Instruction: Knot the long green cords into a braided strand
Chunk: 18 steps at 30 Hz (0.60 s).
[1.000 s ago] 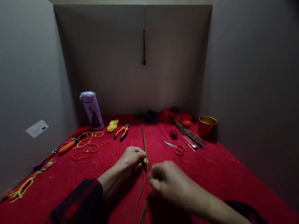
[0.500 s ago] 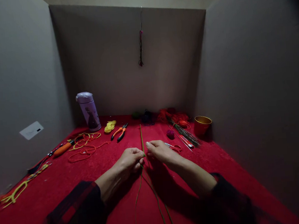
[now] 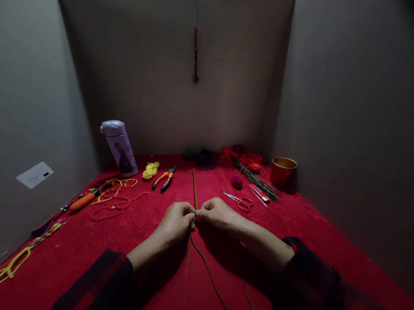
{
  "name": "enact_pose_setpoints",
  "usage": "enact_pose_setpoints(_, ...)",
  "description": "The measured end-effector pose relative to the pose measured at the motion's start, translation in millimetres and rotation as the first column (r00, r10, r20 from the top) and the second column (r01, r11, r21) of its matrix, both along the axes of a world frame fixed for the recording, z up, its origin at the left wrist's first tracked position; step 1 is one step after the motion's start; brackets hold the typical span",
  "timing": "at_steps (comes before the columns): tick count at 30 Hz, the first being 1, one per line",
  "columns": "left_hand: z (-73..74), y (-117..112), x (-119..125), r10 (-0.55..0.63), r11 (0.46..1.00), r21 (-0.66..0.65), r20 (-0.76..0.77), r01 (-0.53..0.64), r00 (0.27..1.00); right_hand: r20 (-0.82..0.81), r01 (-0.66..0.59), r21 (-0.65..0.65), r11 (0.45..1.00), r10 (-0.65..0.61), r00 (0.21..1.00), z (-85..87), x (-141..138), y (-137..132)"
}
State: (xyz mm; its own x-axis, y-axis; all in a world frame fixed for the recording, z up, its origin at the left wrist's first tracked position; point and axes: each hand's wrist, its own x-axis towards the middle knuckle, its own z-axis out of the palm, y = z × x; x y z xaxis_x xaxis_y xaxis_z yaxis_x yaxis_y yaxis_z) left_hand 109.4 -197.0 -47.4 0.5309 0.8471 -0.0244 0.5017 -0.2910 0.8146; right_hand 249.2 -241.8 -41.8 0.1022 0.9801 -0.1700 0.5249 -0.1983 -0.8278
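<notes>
My left hand and my right hand meet at the middle of the red table, fingers pinched on thin green cords. One straight green strand runs away from my fingers toward the back wall. Other green strands trail from the pinch toward me across the cloth. Both wrists rest low over the table, in dark red-checked sleeves.
Red-handled scissors lie just right of my hands, with a wire bundle, a pink pom-pom and a gold-rimmed cup. Orange pliers, yellow cord, orange cord loops and a lilac flask sit left. Cardboard walls surround.
My right hand has moved away from me and left, from near the table's front to meet my left hand at the green cords. The trailing strands have shifted.
</notes>
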Motion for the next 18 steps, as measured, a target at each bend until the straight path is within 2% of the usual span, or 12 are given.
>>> enact_pose_setpoints(4, 14.8, -7, -7, 0.055, 0.971, 0.238, -0.173, -0.013, 0.983, -0.083, 0.069, -0.057, 0.996, -0.074, 0.994, 9.9, -4, -8)
enact_pose_setpoints(6, 20.0, -16, -9, 0.055, 0.967, 0.255, -0.222, 0.004, 0.974, -0.129, 0.065, -0.06, 0.996, -0.072, 0.989, 13.8, -4, -12)
enact_pose_setpoints(8, 21.7, -28, -8, 0.002, 0.964, 0.257, -0.271, 0.071, 0.962, -0.193, 0.03, -0.046, 0.999, -0.039, 0.98, 14.2, -2, -15)
enact_pose_setpoints(13, 22.7, -47, -7, -0.104, 0.915, 0.31, -0.436, 0.257, 0.894, -0.359, -0.104, 0.07, 0.992, 0.123, 0.925, 2.0, 7, -14)
enact_pose_setpoints(15, 25.5, -45, -8, -0.139, 0.925, 0.269, -0.414, 0.267, 0.9, -0.367, -0.117, 0.071, 0.991, 0.135, 0.92, -1.4, 10, -13)
enact_pose_setpoints(16, 26.8, -41, -9, -0.127, 0.938, 0.26, -0.357, 0.229, 0.925, -0.361, -0.116, 0.068, 0.991, 0.133, 0.923, -1.8, 10, -14)
enact_pose_setpoints(18, 27.9, -33, -9, -0.034, 0.965, 0.25, -0.163, 0.074, 0.986, -0.346, -0.101, 0.06, 0.993, 0.116, 0.931, -0.2, 10, -15)
